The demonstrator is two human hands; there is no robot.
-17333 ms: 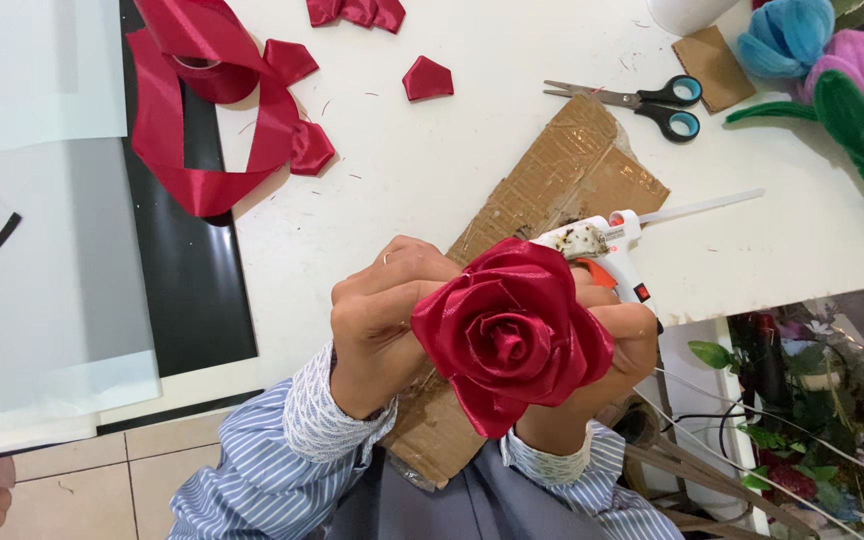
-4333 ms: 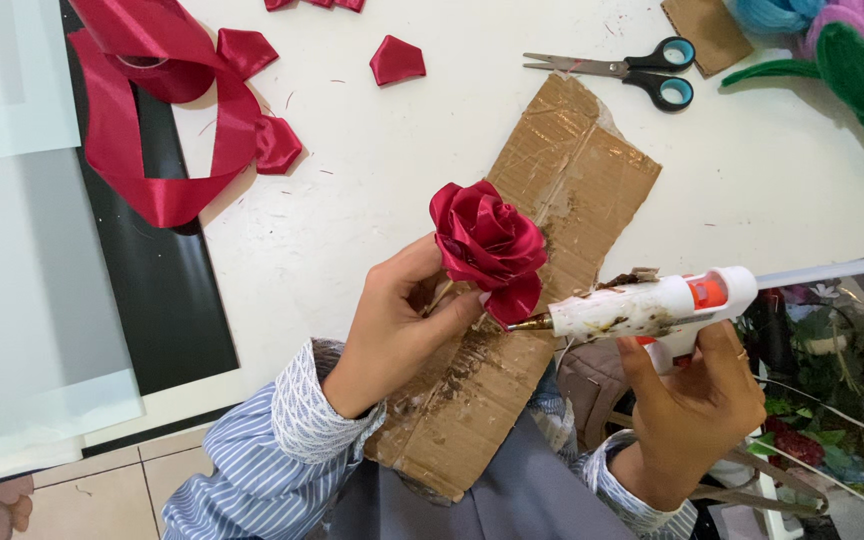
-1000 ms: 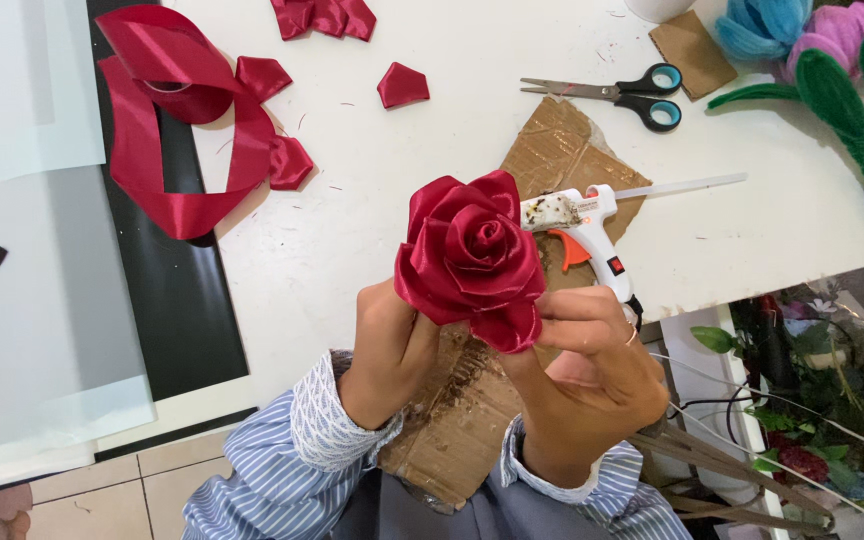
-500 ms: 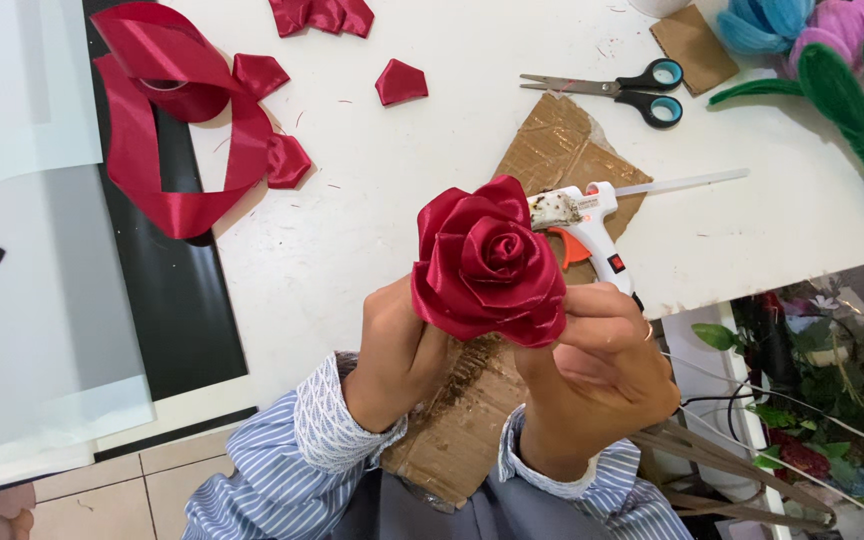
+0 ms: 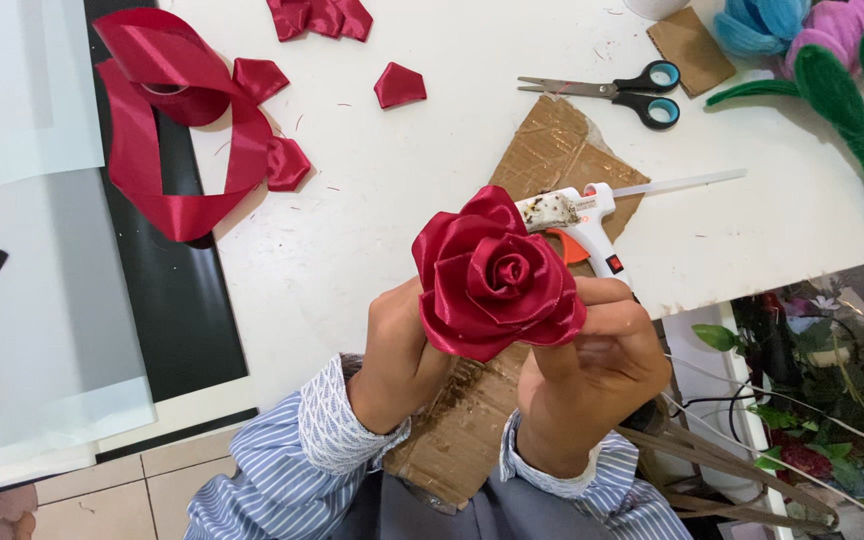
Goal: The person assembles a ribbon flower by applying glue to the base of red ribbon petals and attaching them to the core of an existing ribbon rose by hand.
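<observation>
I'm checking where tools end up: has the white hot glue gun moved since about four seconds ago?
Yes. The white hot glue gun was in the right hand then; now it lies on the brown cardboard sheet, nearer the scissors.

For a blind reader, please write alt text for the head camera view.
Both hands, left hand and right hand, hold a red ribbon rose above a cardboard sheet on a white table. A glue gun lies behind the rose, with scissors and red ribbon further away.

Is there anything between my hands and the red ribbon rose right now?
Nothing visible. Left hand and right hand both hold the rose from beneath, fingers on its lower petals.
</observation>
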